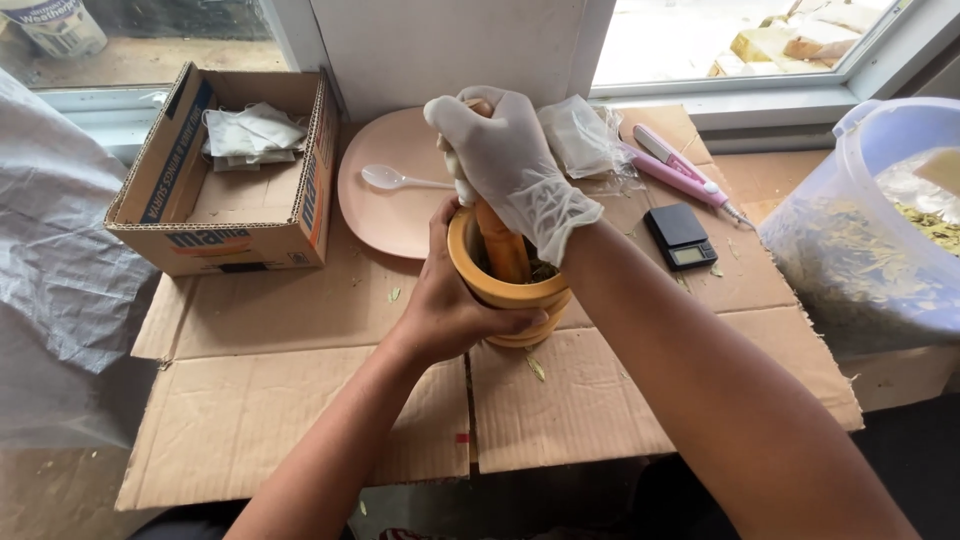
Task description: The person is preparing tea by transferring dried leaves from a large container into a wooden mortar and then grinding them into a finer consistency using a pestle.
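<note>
1. Flattened cardboard sheets (300, 400) cover the work surface below a window, with daylight coming in along the top of the frame.
2. At the centre stands a yellow wooden mortar (508, 290), greenish crushed leaf just visible inside it.
3. Her bare left hand (450, 305) wraps around the mortar's near side, thumb curled along the rim, gripping it firmly.
4. The right hand (505, 165), in a white disposable glove, is closed tight around the top of an orange-brown pestle (500, 245), whose lower end is down inside the mortar.
5. Just behind the mortar lies a pale pink plate (385, 215) with a clear plastic spoon (395, 180) on it.
6. In the upper left sits an open cardboard box (235, 170) holding folded white sachets (252, 135).
7. Right of the gloved hand lie a clear plastic bag (585, 140), a pink pen-shaped tool (680, 170) and a small black pocket scale (680, 238).
8. At the right edge stands a translucent plastic tub (870, 240) of dried green leaves.
</note>
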